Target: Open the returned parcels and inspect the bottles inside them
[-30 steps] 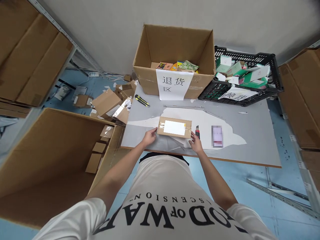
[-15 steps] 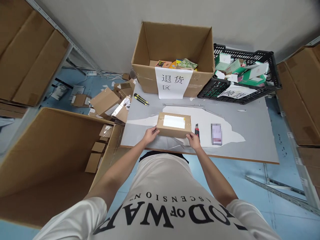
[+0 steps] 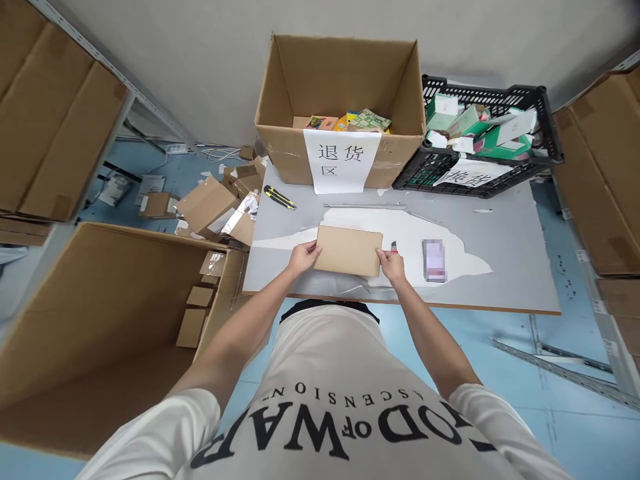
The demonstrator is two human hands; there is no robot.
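A small brown cardboard box (image 3: 349, 251) is held between my two hands over the table's near side, a plain face turned up towards me. My left hand (image 3: 304, 257) grips its left end, fingers closed on the edge. At the opposite end my right hand (image 3: 391, 264) pinches the right edge. Just beyond the right hand lies a red and black box cutter (image 3: 394, 247), mostly covered by that hand. Further right, a phone-like flat item (image 3: 435, 261) with a blurred face rests on white torn paper (image 3: 455, 257).
A large carton (image 3: 287, 153) with a paper sign holds colourful packs at the back. Beside it stands a black crate (image 3: 480, 190) of green and white boxes. A yellow and black cutter (image 3: 280, 197) lies left. On the floor are a big open carton (image 3: 100, 287) and discarded boxes (image 3: 207, 205).
The box has been tipped over in my hands: its white-labelled top no longer shows, and a plain face does. My right hand has shifted slightly up and covers most of the red cutter.
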